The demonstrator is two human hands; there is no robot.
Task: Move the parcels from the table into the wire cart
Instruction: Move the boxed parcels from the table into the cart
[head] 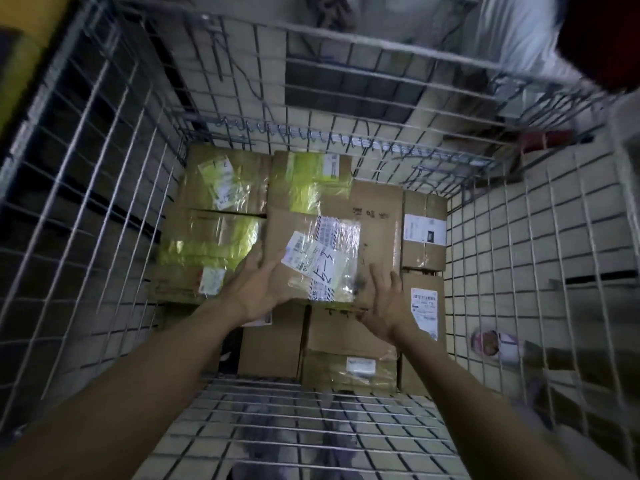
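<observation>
I look straight down into the wire cart [114, 188], whose floor is covered with several cardboard parcels. A taped brown parcel [311, 254] with white labels lies on top of the pile in the middle. My left hand [258, 289] touches its near left corner with straight fingers. My right hand [384, 303] is at its near right corner, fingers spread and straight. Neither hand curls round the box. Parcels with yellow-green tape [214, 244] lie to the left, and plain labelled boxes [424, 230] to the right.
The cart's wire walls rise on all sides, and its near rim [311, 410] crosses under my forearms. Tiled floor shows through the mesh. A small pale object [491, 344] lies on the floor outside the right wall. A white sack [512, 32] stands beyond the far rim.
</observation>
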